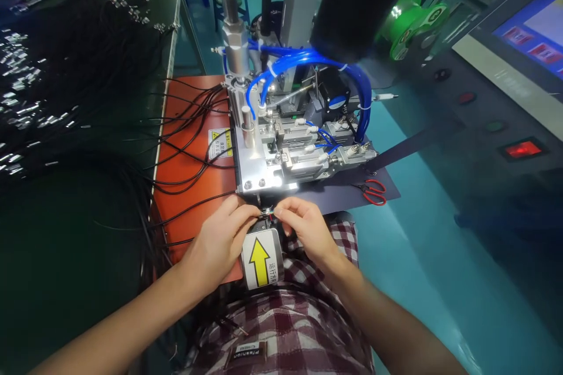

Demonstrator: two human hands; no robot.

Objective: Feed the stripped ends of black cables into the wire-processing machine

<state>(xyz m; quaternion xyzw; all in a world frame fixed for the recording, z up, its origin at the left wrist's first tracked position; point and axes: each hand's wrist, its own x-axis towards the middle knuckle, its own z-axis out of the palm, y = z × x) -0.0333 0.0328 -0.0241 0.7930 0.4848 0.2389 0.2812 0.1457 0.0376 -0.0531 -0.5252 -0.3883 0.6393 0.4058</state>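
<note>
My left hand (223,233) is closed in a pinch on the end of a black cable, at the front of a metal machine fixture (257,173). Facing it, my right hand (305,227) pinches at the tip of the same piece, where tiny coloured wires seem to show. Between the fingertips is a small metallic part (266,212), too small to make out. Just below them sits a black block, with a white plate (263,259) bearing a yellow arrow nearest my lap. Several black cables (189,187) run from the left into the fixture's side.
Red-handled scissors (373,192) lie on the dark base to the right. An orange mat (196,158) is under the cables. A large cable bundle (65,70) with metal ends covers the left table. Blue air tubes (303,58) arch over the machine; a control panel (505,111) stands right.
</note>
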